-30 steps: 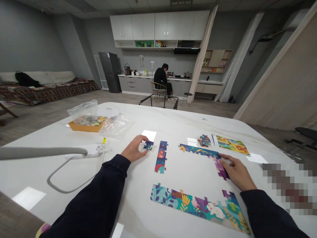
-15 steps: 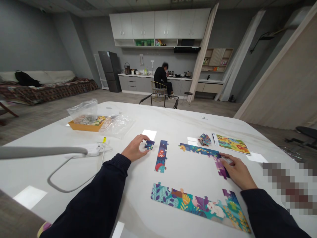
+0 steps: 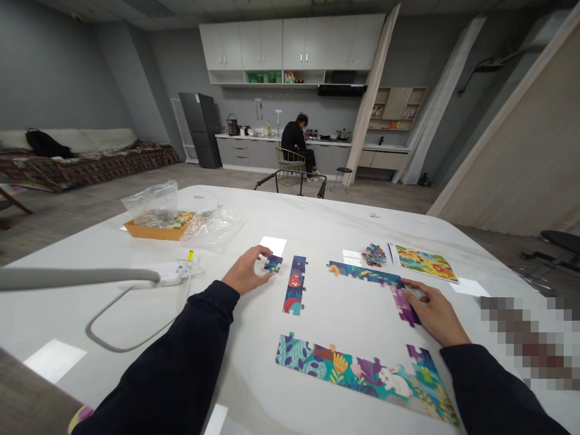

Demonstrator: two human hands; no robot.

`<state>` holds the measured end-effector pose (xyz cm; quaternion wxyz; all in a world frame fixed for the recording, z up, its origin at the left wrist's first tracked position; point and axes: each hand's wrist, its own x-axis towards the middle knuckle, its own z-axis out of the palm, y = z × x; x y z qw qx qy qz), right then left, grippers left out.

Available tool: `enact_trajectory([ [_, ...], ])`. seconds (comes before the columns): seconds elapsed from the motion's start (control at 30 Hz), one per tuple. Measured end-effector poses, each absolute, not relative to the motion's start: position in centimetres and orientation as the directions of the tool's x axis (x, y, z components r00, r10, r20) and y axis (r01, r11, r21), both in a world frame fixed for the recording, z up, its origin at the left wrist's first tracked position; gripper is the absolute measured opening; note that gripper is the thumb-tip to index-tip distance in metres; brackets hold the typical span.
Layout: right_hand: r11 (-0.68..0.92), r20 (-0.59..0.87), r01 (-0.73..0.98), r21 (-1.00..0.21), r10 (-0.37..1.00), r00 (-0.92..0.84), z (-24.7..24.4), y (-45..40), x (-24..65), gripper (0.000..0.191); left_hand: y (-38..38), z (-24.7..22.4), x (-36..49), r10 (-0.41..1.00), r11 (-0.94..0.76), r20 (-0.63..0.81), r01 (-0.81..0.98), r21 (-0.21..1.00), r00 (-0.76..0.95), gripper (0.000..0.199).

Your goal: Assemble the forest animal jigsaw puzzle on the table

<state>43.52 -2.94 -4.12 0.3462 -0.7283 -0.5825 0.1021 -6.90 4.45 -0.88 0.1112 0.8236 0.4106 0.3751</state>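
Observation:
My left hand (image 3: 248, 270) pinches a small dark-blue puzzle piece (image 3: 273, 263) between thumb and fingers. Just right of that piece lies a short upright strip of joined puzzle pieces (image 3: 294, 287), apart from it. My right hand (image 3: 432, 311) has its thumb and fingers on the corner of an L-shaped puzzle strip (image 3: 367, 273), whose right end it partly covers. Nearer to me, a longer L-shaped puzzle section (image 3: 348, 370) with a white rabbit lies flat, separate from the other strips.
Loose puzzle pieces (image 3: 374, 255) sit in a pile beside a picture sheet (image 3: 426, 262). At left are a yellow box (image 3: 156, 230) with pieces, clear plastic bags (image 3: 215, 228), and a white power strip (image 3: 167, 275) with its cable. A person (image 3: 296, 142) sits by the far counter.

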Motion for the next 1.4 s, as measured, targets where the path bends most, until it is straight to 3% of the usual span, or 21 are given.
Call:
enact_trajectory([
  [0.37, -0.093, 0.242, 0.777, -0.623, 0.921, 0.304, -3.9, -2.9, 43.3, 0.057, 4.4, -0.3, 0.0, 0.84, -0.543, 0.419, 0.511, 0.666, 0.345, 0.04],
  [0.67, -0.064, 0.267, 0.759, -0.648, 0.914, 0.306, -4.1, -3.0, 43.1, 0.054, 8.3, -1.6, 7.4, 0.841, -0.54, 0.348, 0.598, 0.593, 0.414, 0.031],
  [1.4, 0.014, 0.3, 0.772, -0.636, 0.926, 0.231, -4.6, -3.1, 43.4, 0.048, 8.7, -1.6, 7.3, 0.801, -0.596, 0.301, 0.639, 0.487, 0.518, 0.017],
])
